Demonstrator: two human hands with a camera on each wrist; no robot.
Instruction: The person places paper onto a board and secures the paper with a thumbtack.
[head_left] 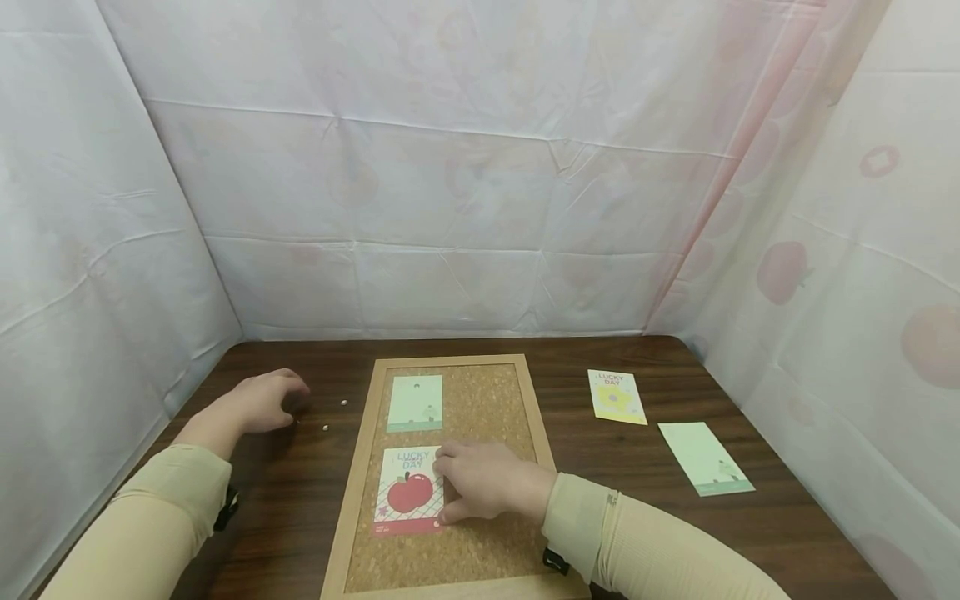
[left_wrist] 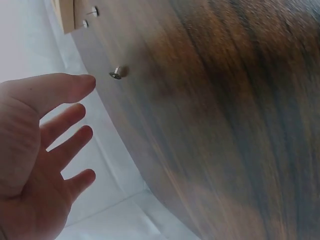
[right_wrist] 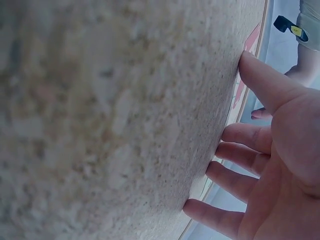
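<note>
My left hand hovers over the left side of the dark table, fingers relaxed and apart. Just off its thumb tip, a metal thumbtack lies on the wood. Two more thumbtacks lie between that hand and the corkboard. My right hand rests on the cork, fingers spread, with thumb and fingertips at the right edge of a "LUCKY DAY" apple card. Above this card, a pale green card lies on the board, with a small round tack head near its top.
Right of the board, a yellow-flower "LUCKY DAY" card and another pale green card lie on the table. The board has a raised wooden frame. Pale fabric curtains stand behind and at both sides.
</note>
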